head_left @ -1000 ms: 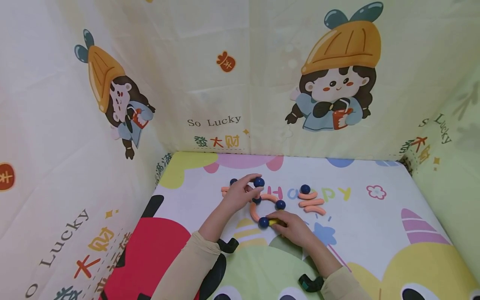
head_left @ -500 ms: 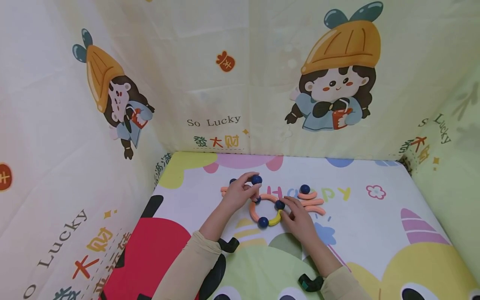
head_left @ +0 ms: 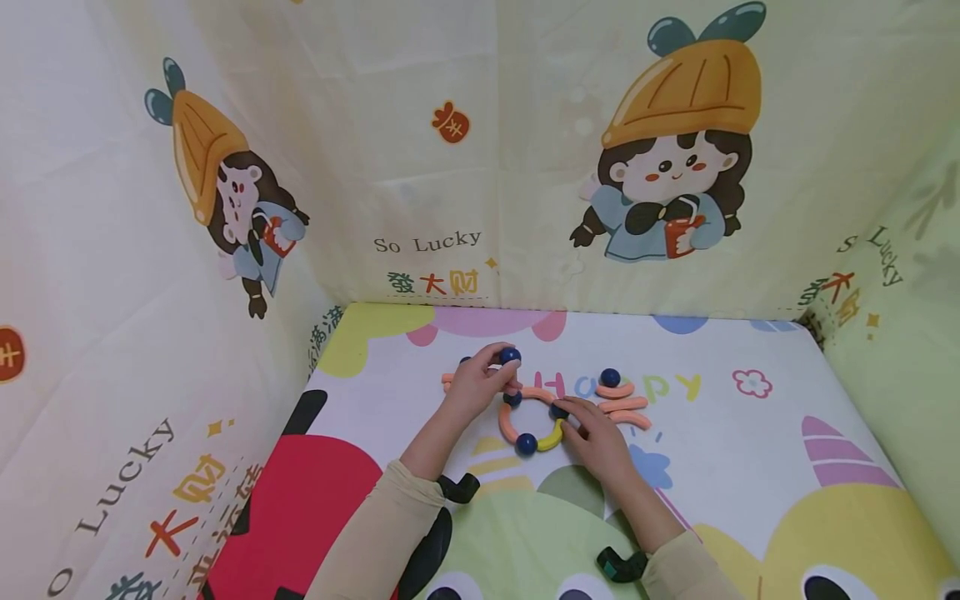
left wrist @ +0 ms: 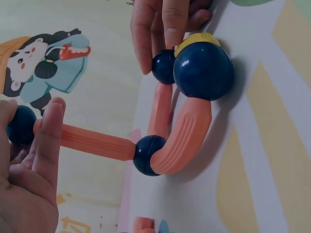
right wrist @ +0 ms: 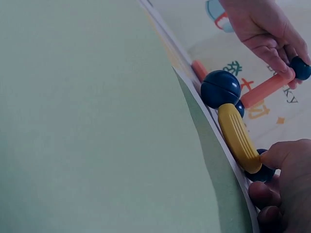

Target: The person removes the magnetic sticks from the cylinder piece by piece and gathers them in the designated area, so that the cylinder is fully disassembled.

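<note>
From my remote seat I see a ring (head_left: 507, 425) of ribbed, curved rods and glossy navy balls on the printed cloth (head_left: 720, 467). From its far-left joint rises a straight peach rod (left wrist: 97, 143); the left hand (head_left: 471, 392) pinches its round top ball (head_left: 510, 355). At the ring's right, the right hand (head_left: 598, 437) pinches a smooth side ball (right wrist: 264, 174) beside the arched yellow rod (right wrist: 237, 138).
</note>
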The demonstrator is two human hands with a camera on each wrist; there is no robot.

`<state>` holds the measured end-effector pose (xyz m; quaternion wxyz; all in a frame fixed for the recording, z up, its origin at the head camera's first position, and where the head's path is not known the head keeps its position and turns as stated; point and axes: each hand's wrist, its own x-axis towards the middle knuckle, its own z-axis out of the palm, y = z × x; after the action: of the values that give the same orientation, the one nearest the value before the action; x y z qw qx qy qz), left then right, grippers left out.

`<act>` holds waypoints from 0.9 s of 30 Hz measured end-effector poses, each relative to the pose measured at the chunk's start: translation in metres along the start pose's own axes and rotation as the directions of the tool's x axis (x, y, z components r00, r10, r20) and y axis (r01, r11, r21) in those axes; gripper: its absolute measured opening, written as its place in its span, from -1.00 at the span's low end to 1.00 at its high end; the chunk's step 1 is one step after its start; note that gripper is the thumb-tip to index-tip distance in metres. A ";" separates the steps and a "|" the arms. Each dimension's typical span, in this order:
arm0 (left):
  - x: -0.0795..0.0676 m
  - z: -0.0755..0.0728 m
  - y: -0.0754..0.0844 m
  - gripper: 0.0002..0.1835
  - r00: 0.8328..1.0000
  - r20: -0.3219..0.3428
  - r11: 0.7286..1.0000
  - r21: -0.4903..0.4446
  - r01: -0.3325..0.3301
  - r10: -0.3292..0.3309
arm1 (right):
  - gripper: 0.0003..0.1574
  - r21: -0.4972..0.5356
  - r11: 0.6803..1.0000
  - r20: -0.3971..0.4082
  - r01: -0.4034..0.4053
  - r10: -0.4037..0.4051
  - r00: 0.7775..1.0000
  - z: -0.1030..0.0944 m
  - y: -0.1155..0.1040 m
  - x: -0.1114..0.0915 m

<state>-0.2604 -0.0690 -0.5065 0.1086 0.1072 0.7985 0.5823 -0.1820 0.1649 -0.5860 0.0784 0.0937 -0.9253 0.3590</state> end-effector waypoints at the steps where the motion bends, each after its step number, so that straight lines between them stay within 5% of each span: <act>1: 0.000 0.000 0.000 -0.44 1.000 -0.005 1.000 -0.015 -0.002 0.002 | -0.50 -0.004 1.000 0.000 -0.001 0.001 1.000 0.000 0.000 0.000; 7: 0.000 -0.002 0.000 -0.40 0.999 -0.030 0.997 -0.069 -0.017 0.015 | -0.49 -0.003 1.000 0.005 0.000 0.000 1.000 0.000 0.001 0.000; 13: 0.000 -0.013 0.004 -0.40 0.994 -0.108 1.000 0.005 -0.008 0.008 | -0.50 0.010 1.000 -0.011 0.013 -0.013 1.000 0.000 0.001 0.000; 19: 0.004 -0.032 -0.003 -0.44 0.987 -0.152 0.997 -0.054 0.046 -0.054 | -0.51 0.016 1.000 -0.022 0.023 -0.023 0.999 0.000 0.001 0.000; 27: 0.011 -0.058 -0.021 -0.49 0.955 -0.282 0.974 0.179 0.141 -0.087 | -0.50 0.015 1.000 -0.023 0.022 -0.021 1.000 0.001 0.002 0.000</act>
<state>-0.2894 -0.1246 -0.5102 0.0200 -0.0101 0.8643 0.5025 -0.1825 0.1656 -0.5885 0.0920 0.1001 -0.9205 0.3662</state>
